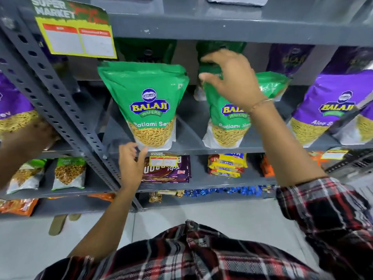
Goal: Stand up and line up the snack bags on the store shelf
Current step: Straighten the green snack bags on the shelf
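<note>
Two green Balaji Ratlami Sev bags stand on the grey shelf (193,138). The left green bag (145,98) is upright at the shelf's front edge. My left hand (131,164) is at its lower left corner, fingers apart and touching the bag's base. The right green bag (224,126) stands a little tilted. My right hand (232,81) covers its top, thumb and fingers spread around the top edge without pinching it. More green bags (145,49) stand in shadow in the back row.
Purple Balaji bags (323,110) stand at the right, and another (12,110) at the left has another person's hand (30,136) on it. A perforated grey post (60,98) slants at the left. Biscuit packs (167,170) and small bags (68,172) fill the lower shelves.
</note>
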`<state>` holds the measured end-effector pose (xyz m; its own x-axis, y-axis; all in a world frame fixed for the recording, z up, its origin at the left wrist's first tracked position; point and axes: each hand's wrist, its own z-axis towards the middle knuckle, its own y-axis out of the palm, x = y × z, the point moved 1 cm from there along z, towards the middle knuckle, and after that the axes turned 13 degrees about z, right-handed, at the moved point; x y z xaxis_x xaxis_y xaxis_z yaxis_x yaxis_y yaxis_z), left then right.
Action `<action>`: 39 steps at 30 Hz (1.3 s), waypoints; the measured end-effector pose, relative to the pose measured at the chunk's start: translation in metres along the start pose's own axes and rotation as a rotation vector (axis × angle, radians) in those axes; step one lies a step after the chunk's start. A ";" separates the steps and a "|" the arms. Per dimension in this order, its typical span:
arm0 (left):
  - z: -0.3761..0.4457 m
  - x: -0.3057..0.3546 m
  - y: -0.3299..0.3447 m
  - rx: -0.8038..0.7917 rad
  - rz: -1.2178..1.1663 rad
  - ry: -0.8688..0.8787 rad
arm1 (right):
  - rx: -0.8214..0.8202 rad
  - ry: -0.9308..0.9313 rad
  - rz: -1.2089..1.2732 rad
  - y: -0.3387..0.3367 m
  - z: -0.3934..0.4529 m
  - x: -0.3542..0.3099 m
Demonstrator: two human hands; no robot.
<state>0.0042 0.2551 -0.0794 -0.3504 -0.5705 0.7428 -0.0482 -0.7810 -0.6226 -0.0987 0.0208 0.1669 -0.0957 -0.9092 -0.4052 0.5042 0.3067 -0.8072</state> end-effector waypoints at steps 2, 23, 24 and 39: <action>-0.019 0.026 0.015 -0.143 0.066 0.221 | -0.027 0.069 -0.025 -0.022 -0.009 0.028; -0.015 0.149 0.158 -0.496 0.044 0.011 | -0.018 0.072 -0.087 -0.044 -0.007 0.095; -0.015 0.147 0.158 -0.503 0.048 0.016 | -0.035 0.074 -0.060 -0.046 -0.006 0.095; -0.119 0.224 0.211 -0.416 -0.074 0.169 | -0.124 0.146 0.002 -0.175 -0.088 0.254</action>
<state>-0.1962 -0.0074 -0.0734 -0.4782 -0.4406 0.7597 -0.4380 -0.6302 -0.6411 -0.2866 -0.2390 0.1675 -0.2233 -0.8608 -0.4574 0.3955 0.3489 -0.8496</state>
